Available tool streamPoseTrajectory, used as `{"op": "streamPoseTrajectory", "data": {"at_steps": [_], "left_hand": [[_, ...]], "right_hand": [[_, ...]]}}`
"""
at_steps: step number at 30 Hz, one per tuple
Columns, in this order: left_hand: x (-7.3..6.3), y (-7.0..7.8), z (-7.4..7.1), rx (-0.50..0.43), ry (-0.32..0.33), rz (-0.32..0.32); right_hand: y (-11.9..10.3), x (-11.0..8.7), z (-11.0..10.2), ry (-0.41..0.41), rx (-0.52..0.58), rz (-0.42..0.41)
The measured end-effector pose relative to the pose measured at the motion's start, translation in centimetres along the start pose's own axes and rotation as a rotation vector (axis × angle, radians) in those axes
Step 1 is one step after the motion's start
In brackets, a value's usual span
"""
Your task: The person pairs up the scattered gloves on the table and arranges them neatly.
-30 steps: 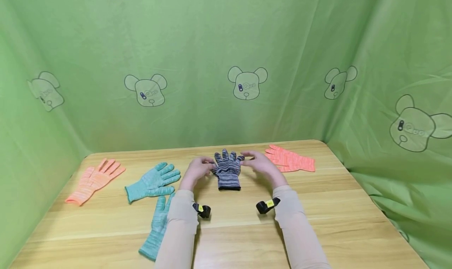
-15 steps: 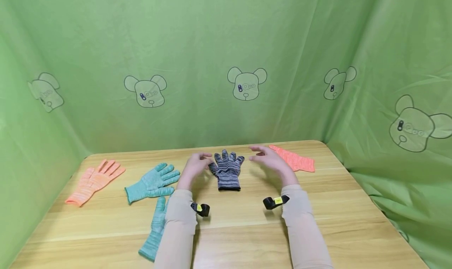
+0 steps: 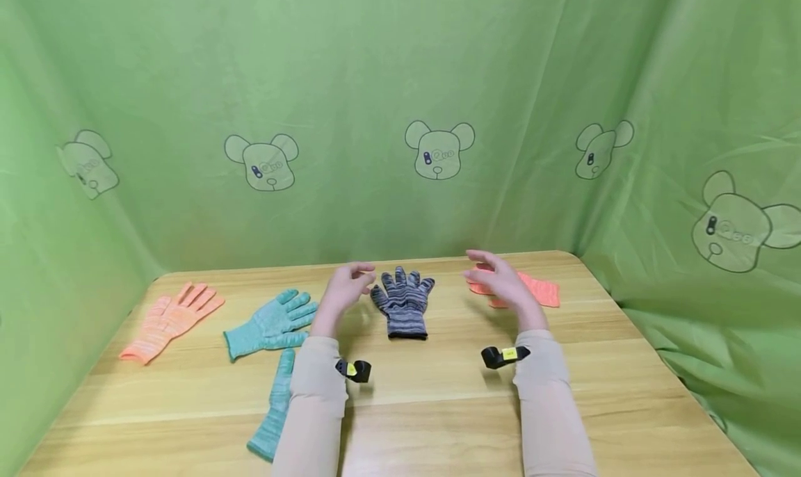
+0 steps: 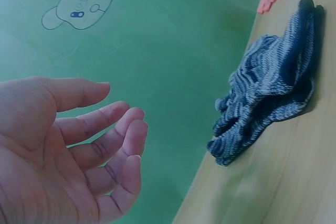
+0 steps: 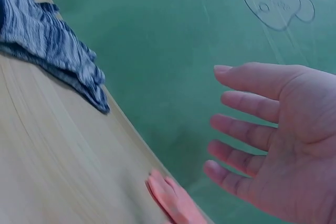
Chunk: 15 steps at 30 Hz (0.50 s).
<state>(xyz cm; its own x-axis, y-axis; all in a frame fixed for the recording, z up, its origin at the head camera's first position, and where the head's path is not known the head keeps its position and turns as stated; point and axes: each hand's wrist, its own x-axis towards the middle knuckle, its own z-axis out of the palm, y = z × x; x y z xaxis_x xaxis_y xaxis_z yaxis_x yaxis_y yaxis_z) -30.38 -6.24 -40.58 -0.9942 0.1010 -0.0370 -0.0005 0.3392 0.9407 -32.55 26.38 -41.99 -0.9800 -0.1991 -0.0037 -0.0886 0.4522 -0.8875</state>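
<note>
Nearest to left hand

See grey striped knit glove on surface, just right of left fingers, with long axis front-to-back. Read all fingers as loose, grasping nothing. Note coral knit glove below right hand.

Gloves of matt knitted cloth; smooth, faintly glossy wood-grain table; creased cloth curtain

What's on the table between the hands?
In the head view, a gray striped glove lies on the wooden table between the left hand and right hand.
</note>
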Motion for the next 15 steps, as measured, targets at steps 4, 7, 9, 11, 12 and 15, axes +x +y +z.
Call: {"op": "streamPoseTrajectory", "data": {"at_steps": [4, 7, 9, 11, 12, 15], "left_hand": [[-0.4, 0.4, -0.2, 0.009, 0.021, 0.017], [-0.6, 0.7, -0.3, 0.021, 0.04, 0.029], [-0.7, 1.0, -0.3, 0.035, 0.053, 0.04], [-0.8, 1.2, -0.4, 0.057, 0.066, 0.047], [-0.8, 1.3, -0.4, 0.072, 0.072, 0.052], [-1.0, 1.8, -0.4, 0.114, 0.08, 0.063]], "right_hand": [[0.6, -0.3, -0.8, 0.036, -0.014, 0.0], [0.9, -0.5, -1.2, 0.063, -0.027, -0.01], [1.2, -0.5, -1.5, 0.078, -0.031, -0.013], [1.4, -0.5, -1.8, 0.086, -0.038, -0.014], [1.6, -0.5, -1.9, 0.089, -0.045, -0.014], [1.8, -0.5, -2.2, 0.099, -0.062, -0.012]]}}
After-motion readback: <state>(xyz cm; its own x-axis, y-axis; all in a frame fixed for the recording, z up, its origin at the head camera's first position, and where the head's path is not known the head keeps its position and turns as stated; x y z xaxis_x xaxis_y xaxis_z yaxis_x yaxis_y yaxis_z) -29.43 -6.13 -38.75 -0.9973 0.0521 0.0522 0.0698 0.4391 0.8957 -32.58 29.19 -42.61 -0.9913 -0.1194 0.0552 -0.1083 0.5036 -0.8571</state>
